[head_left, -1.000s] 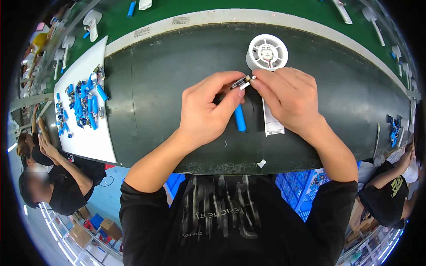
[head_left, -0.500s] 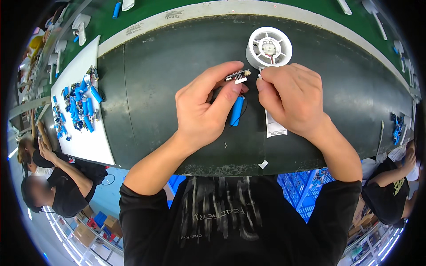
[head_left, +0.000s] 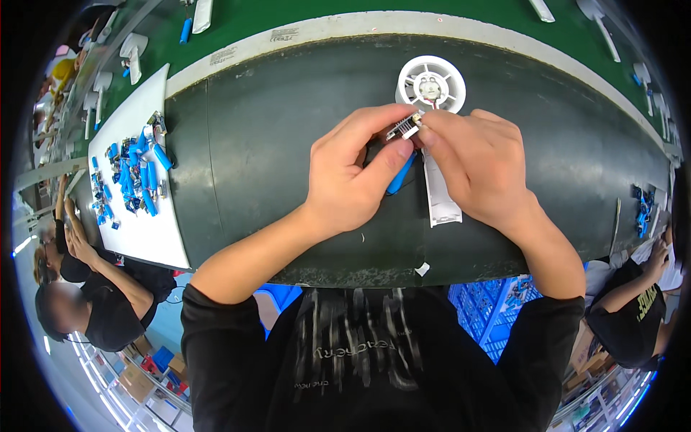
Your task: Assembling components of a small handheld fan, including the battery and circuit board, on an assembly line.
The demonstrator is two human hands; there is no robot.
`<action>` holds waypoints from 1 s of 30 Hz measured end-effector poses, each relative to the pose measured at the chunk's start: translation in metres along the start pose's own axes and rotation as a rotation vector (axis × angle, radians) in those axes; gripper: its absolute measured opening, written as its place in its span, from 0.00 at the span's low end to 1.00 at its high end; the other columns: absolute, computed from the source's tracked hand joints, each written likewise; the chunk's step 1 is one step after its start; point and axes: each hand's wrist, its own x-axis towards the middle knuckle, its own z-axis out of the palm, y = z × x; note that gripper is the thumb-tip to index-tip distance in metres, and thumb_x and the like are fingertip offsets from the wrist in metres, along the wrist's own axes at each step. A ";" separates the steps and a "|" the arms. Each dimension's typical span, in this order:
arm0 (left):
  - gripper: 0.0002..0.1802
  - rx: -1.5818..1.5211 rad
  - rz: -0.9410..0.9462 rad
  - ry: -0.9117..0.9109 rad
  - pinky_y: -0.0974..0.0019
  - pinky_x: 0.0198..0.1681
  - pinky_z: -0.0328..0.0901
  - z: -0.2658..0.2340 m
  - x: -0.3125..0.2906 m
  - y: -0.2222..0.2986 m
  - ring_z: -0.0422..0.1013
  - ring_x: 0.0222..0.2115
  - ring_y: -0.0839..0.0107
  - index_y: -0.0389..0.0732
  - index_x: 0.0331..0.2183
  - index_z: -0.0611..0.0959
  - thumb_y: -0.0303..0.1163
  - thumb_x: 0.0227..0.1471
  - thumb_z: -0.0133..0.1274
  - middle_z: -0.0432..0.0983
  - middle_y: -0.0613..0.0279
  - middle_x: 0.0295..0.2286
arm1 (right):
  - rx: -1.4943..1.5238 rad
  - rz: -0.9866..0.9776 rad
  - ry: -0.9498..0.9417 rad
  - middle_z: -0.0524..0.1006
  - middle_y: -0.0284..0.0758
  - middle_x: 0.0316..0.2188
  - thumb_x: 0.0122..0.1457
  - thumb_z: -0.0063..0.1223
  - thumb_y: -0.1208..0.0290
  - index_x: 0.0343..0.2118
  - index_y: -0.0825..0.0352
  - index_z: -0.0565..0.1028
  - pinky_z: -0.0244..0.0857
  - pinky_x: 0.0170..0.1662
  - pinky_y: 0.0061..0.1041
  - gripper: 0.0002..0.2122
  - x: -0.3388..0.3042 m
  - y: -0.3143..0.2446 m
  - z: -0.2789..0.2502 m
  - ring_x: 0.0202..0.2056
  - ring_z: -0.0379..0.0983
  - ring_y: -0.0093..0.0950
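My left hand [head_left: 349,165] is closed, with a small circuit board [head_left: 404,128] between thumb and fingers. A blue cylindrical battery [head_left: 400,177] hangs below that hand, partly covered by it. Pinched closed, my right hand [head_left: 484,158] meets the end of the board; its fingertips hide most of the small white wire plug they hold. Just beyond both hands lies a white handheld fan, its round spoked head [head_left: 430,88] showing a motor with thin wires at the hub. Its open white handle [head_left: 441,198] extends toward me, partly under my right hand.
On the left, a white board [head_left: 162,234] bears a pile of blue batteries with circuit boards [head_left: 137,173]. More blue batteries [head_left: 642,209] lie far right. A white scrap [head_left: 422,269] sits near the dark table's front edge. Blue crates [head_left: 489,309] stand below; other people sit at both sides.
My left hand has moved right with the circuit board and battery, bringing the board against my right fingertips. The gap between the hands has closed.
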 end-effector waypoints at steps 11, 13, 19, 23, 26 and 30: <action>0.15 0.126 0.075 0.045 0.73 0.33 0.67 0.001 0.000 -0.010 0.70 0.30 0.76 0.35 0.42 0.78 0.23 0.49 0.57 0.77 0.61 0.32 | -0.179 -0.158 0.188 0.74 0.33 0.22 0.39 0.63 0.84 0.27 0.68 0.75 0.61 0.20 0.23 0.11 0.002 0.007 0.009 0.19 0.69 0.29; 0.15 0.152 0.099 0.042 0.73 0.33 0.67 0.001 0.001 -0.011 0.70 0.30 0.75 0.36 0.42 0.78 0.23 0.49 0.57 0.77 0.60 0.32 | -0.196 -0.180 0.187 0.74 0.33 0.22 0.38 0.63 0.84 0.26 0.68 0.75 0.62 0.21 0.23 0.11 0.002 0.006 0.010 0.20 0.70 0.29; 0.15 0.202 0.157 0.049 0.72 0.34 0.68 0.002 0.002 -0.011 0.72 0.30 0.73 0.37 0.41 0.78 0.23 0.48 0.56 0.77 0.59 0.32 | -0.242 -0.154 0.169 0.73 0.34 0.22 0.36 0.62 0.84 0.25 0.68 0.75 0.62 0.21 0.23 0.11 0.001 0.004 0.007 0.19 0.69 0.29; 0.14 0.205 0.165 0.057 0.71 0.34 0.68 0.003 0.001 -0.011 0.73 0.30 0.72 0.37 0.41 0.79 0.23 0.48 0.56 0.78 0.59 0.32 | -0.234 -0.136 0.175 0.73 0.34 0.21 0.37 0.61 0.85 0.25 0.68 0.74 0.62 0.21 0.24 0.10 0.002 0.000 0.007 0.19 0.69 0.28; 0.15 0.213 0.167 0.062 0.71 0.34 0.68 0.003 0.002 -0.011 0.73 0.30 0.72 0.37 0.41 0.79 0.23 0.48 0.57 0.78 0.59 0.32 | -0.247 -0.125 0.201 0.73 0.34 0.20 0.38 0.61 0.85 0.25 0.69 0.74 0.62 0.21 0.24 0.10 0.001 0.001 0.008 0.18 0.69 0.29; 0.15 0.192 0.130 0.074 0.71 0.35 0.68 0.003 0.002 -0.010 0.73 0.30 0.72 0.37 0.41 0.78 0.23 0.48 0.57 0.78 0.59 0.32 | -0.245 -0.130 0.160 0.73 0.35 0.19 0.41 0.60 0.85 0.26 0.70 0.73 0.62 0.21 0.25 0.09 0.002 0.001 0.004 0.18 0.69 0.30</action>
